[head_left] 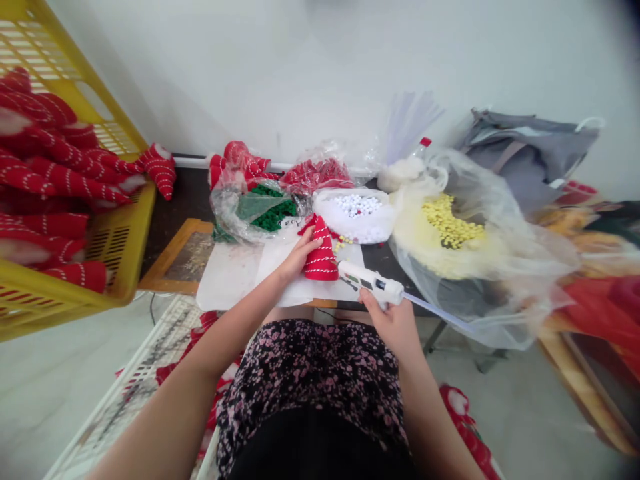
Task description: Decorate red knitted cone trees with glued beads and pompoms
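Note:
My left hand (299, 256) grips a red cone-shaped hat (324, 257) with white stitched bands, over the white paper (230, 273) on the table. A white glue gun (373, 281) is in my right hand (393, 319), with a long clear glue stick (440, 312) jutting from its back. The gun's tip is close to the hat's lower right edge; whether they touch I cannot tell. Just behind the hat lie a few small yellow and red pompoms (343, 243). Beyond them sits a white bag of white pompoms (357, 208).
Green pompoms (270, 208) fill a bag at left, and yellow pompoms (453, 223) a large plastic bag at right. A yellow crate (135, 247) heaped with red striped pieces stands far left. Clear glue sticks (410, 123) lean on the wall near a grey bag (530, 143).

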A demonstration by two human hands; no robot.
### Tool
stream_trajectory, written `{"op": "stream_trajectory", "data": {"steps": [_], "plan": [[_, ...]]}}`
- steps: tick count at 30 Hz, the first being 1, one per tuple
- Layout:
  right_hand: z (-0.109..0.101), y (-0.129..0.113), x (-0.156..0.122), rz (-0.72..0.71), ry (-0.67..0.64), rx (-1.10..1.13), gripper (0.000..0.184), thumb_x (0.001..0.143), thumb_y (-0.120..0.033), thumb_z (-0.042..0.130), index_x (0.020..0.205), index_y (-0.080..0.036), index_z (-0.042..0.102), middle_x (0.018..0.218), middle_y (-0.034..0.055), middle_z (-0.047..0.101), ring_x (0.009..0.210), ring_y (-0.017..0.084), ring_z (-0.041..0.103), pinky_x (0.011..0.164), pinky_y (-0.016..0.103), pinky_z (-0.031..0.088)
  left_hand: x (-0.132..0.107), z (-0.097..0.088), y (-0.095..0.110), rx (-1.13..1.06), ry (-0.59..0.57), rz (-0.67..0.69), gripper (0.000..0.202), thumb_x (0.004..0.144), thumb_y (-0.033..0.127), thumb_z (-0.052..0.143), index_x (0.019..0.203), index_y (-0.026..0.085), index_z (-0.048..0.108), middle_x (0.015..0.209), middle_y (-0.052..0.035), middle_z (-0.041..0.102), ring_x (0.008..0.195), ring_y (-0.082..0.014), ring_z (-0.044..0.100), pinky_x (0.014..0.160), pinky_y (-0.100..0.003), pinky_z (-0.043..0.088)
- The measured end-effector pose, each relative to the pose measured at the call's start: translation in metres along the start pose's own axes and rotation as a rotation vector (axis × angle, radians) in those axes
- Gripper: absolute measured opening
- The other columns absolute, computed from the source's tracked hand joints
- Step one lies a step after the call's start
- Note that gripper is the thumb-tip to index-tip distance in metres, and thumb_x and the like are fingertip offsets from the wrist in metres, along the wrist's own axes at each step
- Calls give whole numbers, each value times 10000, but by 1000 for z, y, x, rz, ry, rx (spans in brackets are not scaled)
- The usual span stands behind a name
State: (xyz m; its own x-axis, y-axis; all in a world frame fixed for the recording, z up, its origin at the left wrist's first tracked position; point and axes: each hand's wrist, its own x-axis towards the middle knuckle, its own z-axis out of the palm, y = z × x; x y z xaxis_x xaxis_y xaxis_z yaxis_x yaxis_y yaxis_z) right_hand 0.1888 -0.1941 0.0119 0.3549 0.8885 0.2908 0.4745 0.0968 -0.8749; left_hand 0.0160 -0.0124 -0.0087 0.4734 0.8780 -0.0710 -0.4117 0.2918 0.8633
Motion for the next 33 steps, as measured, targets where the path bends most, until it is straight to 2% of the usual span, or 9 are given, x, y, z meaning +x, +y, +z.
{"op": "stream_trajectory", "data": {"steps": [3, 6, 12, 18, 26, 33], "plan": [[-8, 8, 1, 25, 22, -12, 353, 929, -536, 704, 856, -200, 786, 948, 120, 825, 922, 293, 766, 867, 387, 613, 1, -1, 1, -7, 18, -5, 850, 803, 317, 796, 1590, 295, 477, 1393, -61, 711, 1115, -271, 726, 1011, -397, 579], [-10, 14, 3, 36, 38, 43, 426, 970, -562, 648, 773, -205, 772, 899, 99, 813, 894, 265, 746, 866, 364, 594, 2, -3, 2, -25, 31, -41, 893, 792, 313, 790, 1616, 303, 445, 1360, -48, 729, 1104, -277, 728, 1005, -402, 579], [2, 19, 6, 56, -24, 142, 539, 983, -635, 621, 673, -210, 735, 764, 75, 768, 759, 236, 700, 780, 346, 559, 1, -4, 3, -48, 19, -39, 903, 782, 298, 789, 1617, 246, 449, 1322, -81, 736, 1024, -265, 733, 969, -403, 583], [8, 18, 6, 78, -45, 166, 579, 972, -676, 615, 645, -208, 713, 768, 88, 767, 788, 245, 708, 733, 322, 548, 1, -7, 1, -47, -22, -35, 916, 801, 318, 779, 1636, 253, 409, 1220, -65, 749, 907, -227, 723, 959, -413, 586], [9, 19, 7, 87, -43, 160, 592, 967, -677, 619, 618, -205, 683, 691, 72, 731, 702, 215, 670, 706, 305, 541, 3, -9, 0, -51, 1, -40, 899, 804, 303, 772, 1633, 247, 427, 1284, -86, 737, 965, -257, 731, 971, -425, 581], [7, 20, 5, 80, -32, 168, 571, 967, -660, 626, 635, -201, 705, 728, 74, 741, 718, 213, 667, 682, 296, 526, 2, -7, 2, -55, -4, -26, 880, 801, 300, 767, 1619, 245, 447, 1252, -84, 750, 956, -261, 731, 971, -427, 572]]}}
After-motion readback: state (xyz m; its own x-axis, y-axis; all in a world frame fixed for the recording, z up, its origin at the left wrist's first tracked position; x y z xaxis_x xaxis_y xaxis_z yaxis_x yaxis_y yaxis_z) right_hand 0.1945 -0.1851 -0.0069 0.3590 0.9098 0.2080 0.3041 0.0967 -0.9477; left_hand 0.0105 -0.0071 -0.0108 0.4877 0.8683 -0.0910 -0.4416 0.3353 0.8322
